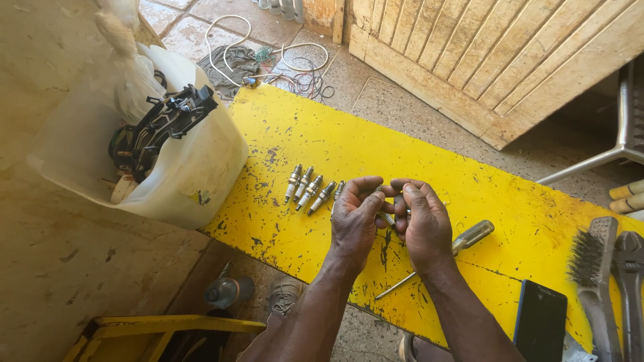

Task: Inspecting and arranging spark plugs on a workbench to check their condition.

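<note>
Two hands meet over the yellow bench [469, 181]: left hand [353, 218] and right hand [422, 224], fingertips pinched together on one spark plug [388, 216], mostly hidden between them. Row of spark plugs [308, 188] lies on the bench just left of the left hand. Screwdriver [463, 241] lies partly under the right wrist. Wire brush [594, 268] and dark phone [540, 322] sit well apart, at the right end.
</note>
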